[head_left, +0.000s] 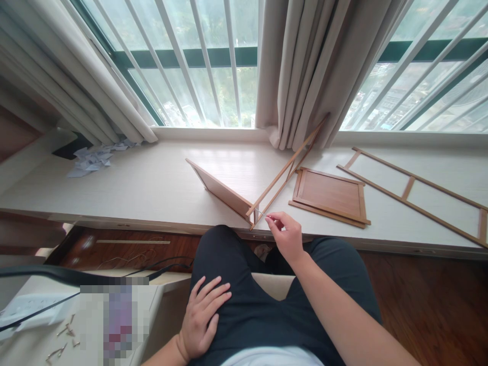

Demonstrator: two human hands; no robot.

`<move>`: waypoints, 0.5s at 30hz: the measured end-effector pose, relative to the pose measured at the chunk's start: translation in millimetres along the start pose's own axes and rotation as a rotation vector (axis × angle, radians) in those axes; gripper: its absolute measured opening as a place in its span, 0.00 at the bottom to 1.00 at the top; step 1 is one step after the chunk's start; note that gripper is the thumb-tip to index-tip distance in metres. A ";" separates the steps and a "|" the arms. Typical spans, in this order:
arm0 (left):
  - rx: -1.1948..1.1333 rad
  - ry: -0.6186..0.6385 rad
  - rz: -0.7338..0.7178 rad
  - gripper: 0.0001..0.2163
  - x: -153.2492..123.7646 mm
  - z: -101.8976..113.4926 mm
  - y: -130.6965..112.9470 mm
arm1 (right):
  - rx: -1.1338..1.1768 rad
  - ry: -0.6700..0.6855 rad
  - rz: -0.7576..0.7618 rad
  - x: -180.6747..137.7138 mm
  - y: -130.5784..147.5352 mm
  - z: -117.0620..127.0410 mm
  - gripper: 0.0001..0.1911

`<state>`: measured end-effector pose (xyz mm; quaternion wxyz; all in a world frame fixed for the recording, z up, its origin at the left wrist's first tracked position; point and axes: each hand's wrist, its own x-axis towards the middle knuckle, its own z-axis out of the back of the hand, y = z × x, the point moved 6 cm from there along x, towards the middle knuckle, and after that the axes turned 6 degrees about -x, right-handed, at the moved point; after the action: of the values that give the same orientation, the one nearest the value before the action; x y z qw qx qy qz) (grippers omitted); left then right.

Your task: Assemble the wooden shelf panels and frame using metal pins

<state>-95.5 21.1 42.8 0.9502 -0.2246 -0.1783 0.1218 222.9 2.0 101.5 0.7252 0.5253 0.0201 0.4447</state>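
At the sill edge, right hand [287,236] pinches thin tool [261,213] (against frame [284,175]).

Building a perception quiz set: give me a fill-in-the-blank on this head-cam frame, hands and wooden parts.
1. The left hand rests flat on the person's ____.
2. The right hand pinches a thin metal tool against the corner of the tilted wooden ____.
3. The slatted frame leans up against the ____.
4. The flat panel lies on the sill to the ____ of the right hand.

Missing words: thigh; panel; curtain; right
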 end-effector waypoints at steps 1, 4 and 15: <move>-0.001 0.001 -0.001 0.25 0.3 0.2 -0.1 | 0.005 -0.001 -0.017 -0.1 -0.8 -0.2 0.10; -0.003 0.001 -0.002 0.25 0.4 0.3 0.1 | 0.044 0.002 -0.094 -0.6 -4.3 -1.6 0.11; 0.004 -0.003 0.015 0.24 -1.7 -1.3 1.0 | 0.351 0.068 -0.463 -2.2 -17.3 -11.2 0.20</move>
<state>-96.7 20.9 40.8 0.9494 -0.2241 -0.1776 0.1296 226.8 8.0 82.0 0.7044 0.6089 0.2404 0.2744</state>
